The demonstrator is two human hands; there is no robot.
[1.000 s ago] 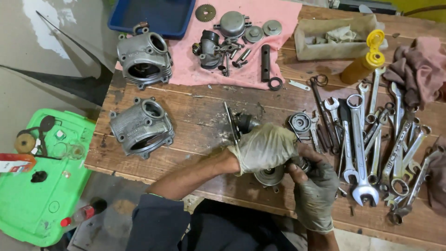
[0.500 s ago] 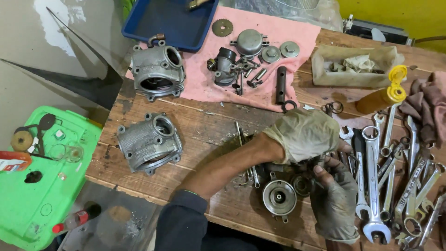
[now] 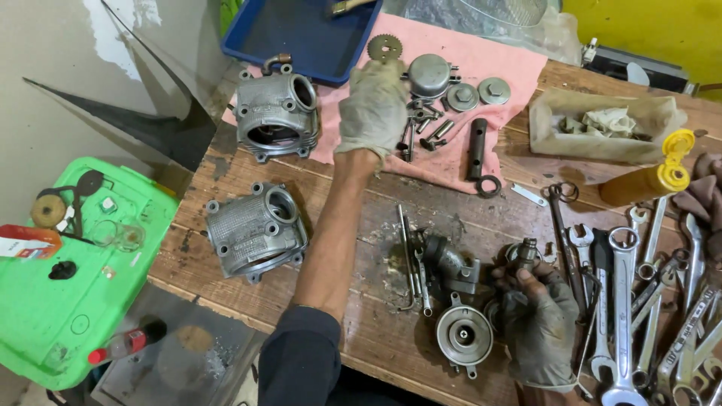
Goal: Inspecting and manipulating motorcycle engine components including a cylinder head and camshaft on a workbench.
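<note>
My left hand (image 3: 374,107), in a dirty grey glove, reaches far over the pink cloth (image 3: 511,68) and rests on small engine parts there; what it grips is hidden under the glove. My right hand (image 3: 540,319), also gloved, holds a small round metal part (image 3: 525,254) near the table's front edge. A round metal cover (image 3: 464,336) lies just left of that hand, beside a dark elbow-shaped piece (image 3: 454,263). Two grey engine cylinder castings sit at left, one near (image 3: 254,234) and one far (image 3: 274,114).
Several spanners (image 3: 624,301) lie spread at the right. A yellow-capped bottle (image 3: 648,180) and a tray of rags (image 3: 602,124) sit behind them. A blue tray (image 3: 301,34) is at the back, a sprocket (image 3: 384,49) and domed cover (image 3: 430,75) on the cloth. A green crate (image 3: 68,301) stands left of the table.
My left hand left the spot beside my right hand and stretched forward onto the pink cloth. My right hand stayed low with its small part. The view tilted toward the back.
</note>
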